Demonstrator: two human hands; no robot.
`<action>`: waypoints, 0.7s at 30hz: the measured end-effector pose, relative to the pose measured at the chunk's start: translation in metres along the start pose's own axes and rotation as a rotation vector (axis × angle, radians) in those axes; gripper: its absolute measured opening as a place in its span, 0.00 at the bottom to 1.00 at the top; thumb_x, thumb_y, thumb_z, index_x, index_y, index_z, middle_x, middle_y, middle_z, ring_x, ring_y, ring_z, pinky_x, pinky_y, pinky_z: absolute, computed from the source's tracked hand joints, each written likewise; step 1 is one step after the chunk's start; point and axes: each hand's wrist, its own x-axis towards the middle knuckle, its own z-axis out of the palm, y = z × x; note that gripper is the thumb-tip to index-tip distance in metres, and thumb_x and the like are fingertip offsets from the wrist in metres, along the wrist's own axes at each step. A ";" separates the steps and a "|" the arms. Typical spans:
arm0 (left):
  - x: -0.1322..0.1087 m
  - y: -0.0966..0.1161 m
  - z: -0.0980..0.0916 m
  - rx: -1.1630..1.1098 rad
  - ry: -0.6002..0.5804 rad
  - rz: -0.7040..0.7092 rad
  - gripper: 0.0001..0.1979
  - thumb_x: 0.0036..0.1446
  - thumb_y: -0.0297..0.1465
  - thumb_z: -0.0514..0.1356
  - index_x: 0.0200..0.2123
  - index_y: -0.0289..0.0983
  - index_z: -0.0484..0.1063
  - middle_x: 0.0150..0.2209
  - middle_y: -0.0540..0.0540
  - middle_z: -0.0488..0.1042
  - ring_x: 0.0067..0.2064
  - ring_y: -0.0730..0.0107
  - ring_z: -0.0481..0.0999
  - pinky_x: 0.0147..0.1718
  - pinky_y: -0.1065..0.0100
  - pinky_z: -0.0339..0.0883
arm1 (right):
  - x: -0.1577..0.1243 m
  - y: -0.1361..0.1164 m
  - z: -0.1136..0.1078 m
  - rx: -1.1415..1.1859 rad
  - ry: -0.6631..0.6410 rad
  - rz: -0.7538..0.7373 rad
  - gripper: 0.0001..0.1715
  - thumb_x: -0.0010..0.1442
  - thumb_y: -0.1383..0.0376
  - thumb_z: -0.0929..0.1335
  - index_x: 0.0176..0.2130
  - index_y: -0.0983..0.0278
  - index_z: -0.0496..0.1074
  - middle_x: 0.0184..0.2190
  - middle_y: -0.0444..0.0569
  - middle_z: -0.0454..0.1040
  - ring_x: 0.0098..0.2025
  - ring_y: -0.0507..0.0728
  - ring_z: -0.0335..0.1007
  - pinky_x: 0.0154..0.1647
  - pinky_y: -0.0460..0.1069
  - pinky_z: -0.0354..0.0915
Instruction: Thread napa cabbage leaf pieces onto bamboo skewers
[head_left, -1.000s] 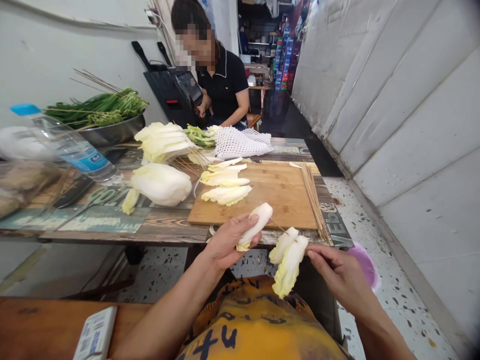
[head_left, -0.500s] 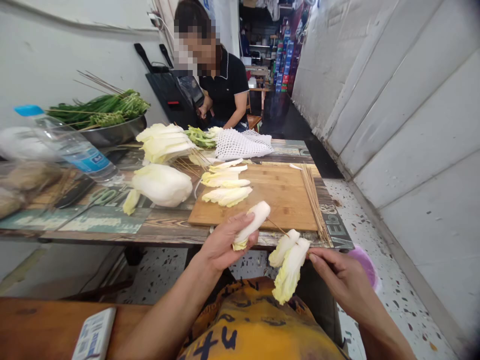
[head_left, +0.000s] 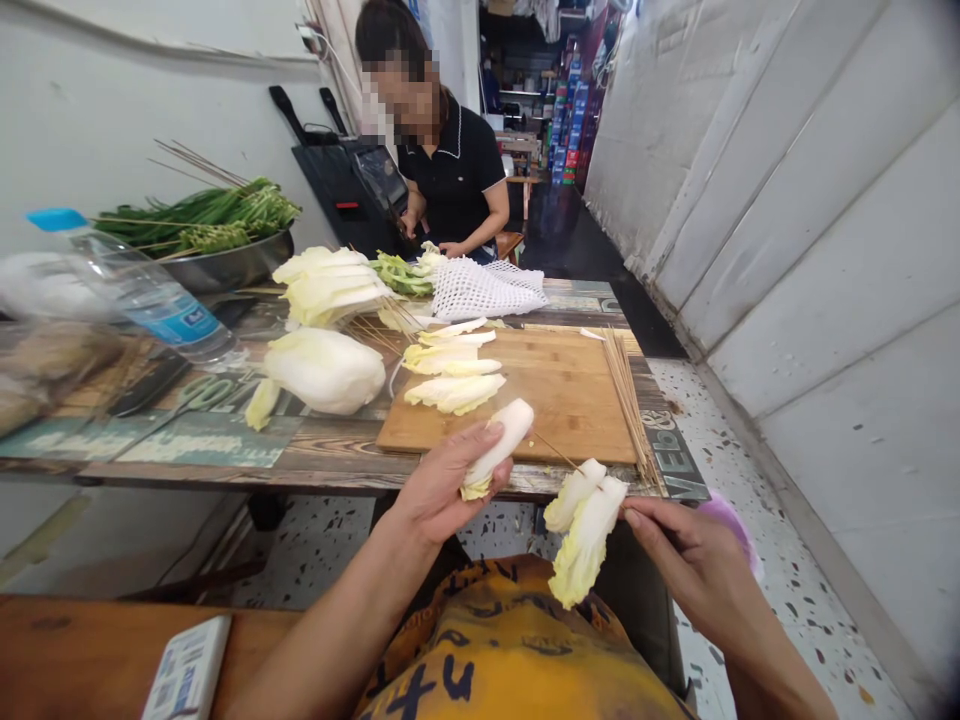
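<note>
My left hand (head_left: 450, 480) grips a pale cabbage leaf (head_left: 501, 445) by its sides in front of the cutting board. A thin bamboo skewer (head_left: 555, 451) is pinched in my right hand (head_left: 675, 540), its tip pointing toward that leaf with a small gap between. Threaded on the skewer near my right fingers are two pieces of cabbage leaf (head_left: 581, 545), white at the top and yellow at the frilly ends. On the wooden cutting board (head_left: 555, 390) lie several cut leaves (head_left: 454, 392). A bundle of bare skewers (head_left: 628, 405) rests along the board's right edge.
Left of the board sit a whole cabbage (head_left: 326, 370), scissors (head_left: 202, 392) and a water bottle (head_left: 176, 315). Behind are skewered cabbage leaves (head_left: 330, 285), a white foam net (head_left: 487, 287) and a metal bowl (head_left: 232, 262) of greens. A person (head_left: 457, 170) in black sits across the table.
My left hand with its leaf has shifted slightly left, clear of the skewer's tip. The skewer and its leaves have moved a little right. The person opposite has shifted slightly.
</note>
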 end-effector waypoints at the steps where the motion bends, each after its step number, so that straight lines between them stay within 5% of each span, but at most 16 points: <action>1: 0.000 0.000 0.000 0.005 0.001 -0.001 0.10 0.50 0.29 0.66 0.37 0.30 0.74 0.28 0.47 0.73 0.20 0.82 0.66 0.16 0.80 0.62 | 0.000 0.000 0.000 -0.002 -0.002 -0.002 0.15 0.63 0.61 0.63 0.41 0.61 0.78 0.35 0.48 0.81 0.34 0.56 0.77 0.34 0.47 0.70; 6: 0.000 0.001 0.002 0.042 0.002 -0.001 0.12 0.50 0.31 0.67 0.36 0.29 0.75 0.19 0.51 0.67 0.19 0.81 0.65 0.14 0.82 0.58 | 0.000 0.000 0.000 -0.004 -0.011 -0.012 0.15 0.63 0.61 0.63 0.40 0.61 0.78 0.35 0.48 0.81 0.34 0.56 0.77 0.34 0.47 0.70; 14: -0.005 0.001 0.006 0.112 0.022 0.084 0.12 0.48 0.30 0.68 0.35 0.29 0.78 0.31 0.44 0.75 0.20 0.84 0.64 0.18 0.80 0.59 | 0.000 -0.005 -0.003 0.011 -0.031 0.009 0.15 0.64 0.60 0.63 0.40 0.62 0.78 0.34 0.48 0.81 0.31 0.55 0.76 0.32 0.46 0.69; 21: -0.005 -0.001 0.006 0.094 0.008 0.053 0.12 0.47 0.30 0.68 0.36 0.30 0.78 0.28 0.45 0.74 0.20 0.83 0.64 0.17 0.79 0.58 | 0.001 -0.004 -0.003 0.036 -0.052 0.025 0.15 0.63 0.60 0.63 0.40 0.61 0.78 0.34 0.48 0.81 0.32 0.56 0.76 0.33 0.47 0.69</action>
